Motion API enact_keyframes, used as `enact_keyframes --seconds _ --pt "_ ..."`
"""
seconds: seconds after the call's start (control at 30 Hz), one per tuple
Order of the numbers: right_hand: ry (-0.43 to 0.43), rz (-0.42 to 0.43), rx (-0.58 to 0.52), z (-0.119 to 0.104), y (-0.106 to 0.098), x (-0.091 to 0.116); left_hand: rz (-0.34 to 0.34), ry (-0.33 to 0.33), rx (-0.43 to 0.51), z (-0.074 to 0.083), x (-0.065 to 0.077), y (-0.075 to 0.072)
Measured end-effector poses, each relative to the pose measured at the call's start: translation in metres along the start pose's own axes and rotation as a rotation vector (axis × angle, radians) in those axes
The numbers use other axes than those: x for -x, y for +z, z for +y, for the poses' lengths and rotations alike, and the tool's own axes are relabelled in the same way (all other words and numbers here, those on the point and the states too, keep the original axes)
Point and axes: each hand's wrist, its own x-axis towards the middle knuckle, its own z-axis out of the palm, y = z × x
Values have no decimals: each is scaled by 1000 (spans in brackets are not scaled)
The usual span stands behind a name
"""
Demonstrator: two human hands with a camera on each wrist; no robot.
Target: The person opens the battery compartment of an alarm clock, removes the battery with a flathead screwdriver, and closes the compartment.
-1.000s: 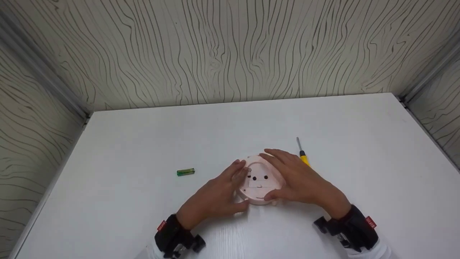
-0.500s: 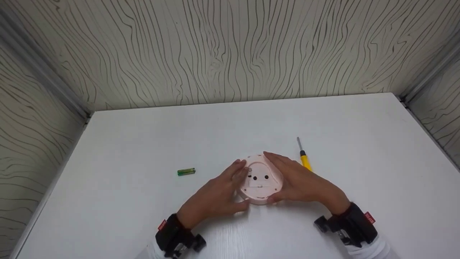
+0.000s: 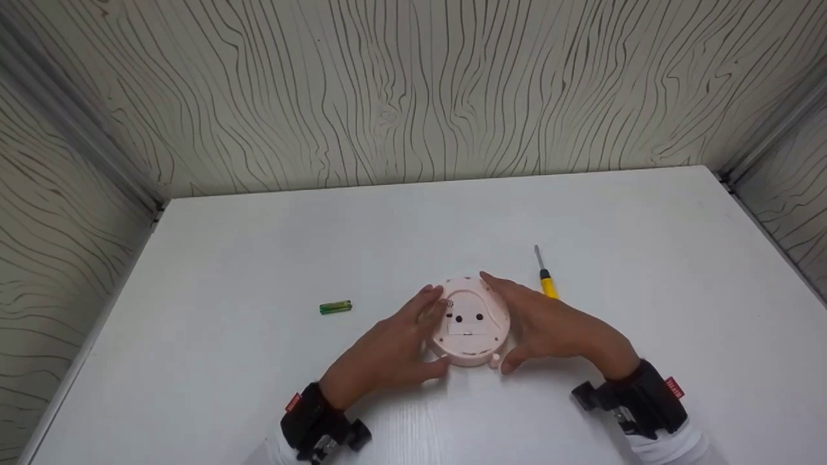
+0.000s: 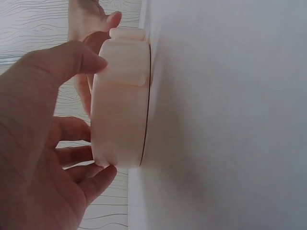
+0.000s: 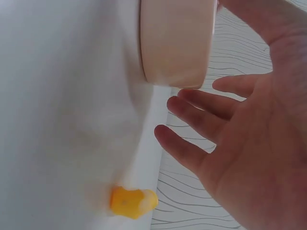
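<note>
A round pale pink alarm clock [image 3: 475, 339] lies back up on the white table, its face hidden. Two black knobs, a battery cover and a cluster of small holes show on its back. My left hand [image 3: 394, 352] grips the left side, thumb at the near rim and fingers around the far side, as the left wrist view of the clock [image 4: 120, 108] also shows. Beside the right side is my right hand [image 3: 555, 329], its fingers loosely spread. In the right wrist view, those fingers [image 5: 184, 146] hold nothing; whether one still touches the rim I cannot tell.
A screwdriver [image 3: 547, 284] with a yellow handle lies just beyond my right hand, its tip pointing away. Green batteries [image 3: 336, 307] lie left of the clock. A wood-patterned wall [image 3: 387, 97] rises behind the table [image 3: 258, 258].
My right hand has loosened from the clock and drawn back slightly to the right, uncovering its right rim and a small foot. The left hand and clock stay nearly still.
</note>
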Motion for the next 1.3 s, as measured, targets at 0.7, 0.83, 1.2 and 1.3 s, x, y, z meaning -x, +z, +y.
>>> enact_keyframes --seconds 0.7,0.83,1.2,1.3 --pt "70 -21 18 -1 8 0 38 38 -5 -2 -3 3" --pt "39 16 29 -2 6 1 41 22 18 -2 -4 2" --pt "-60 100 56 -5 -2 4 67 28 59 -2 -1 -3" --pt "-74 129 43 -6 -4 4 93 46 60 -3 0 -4"
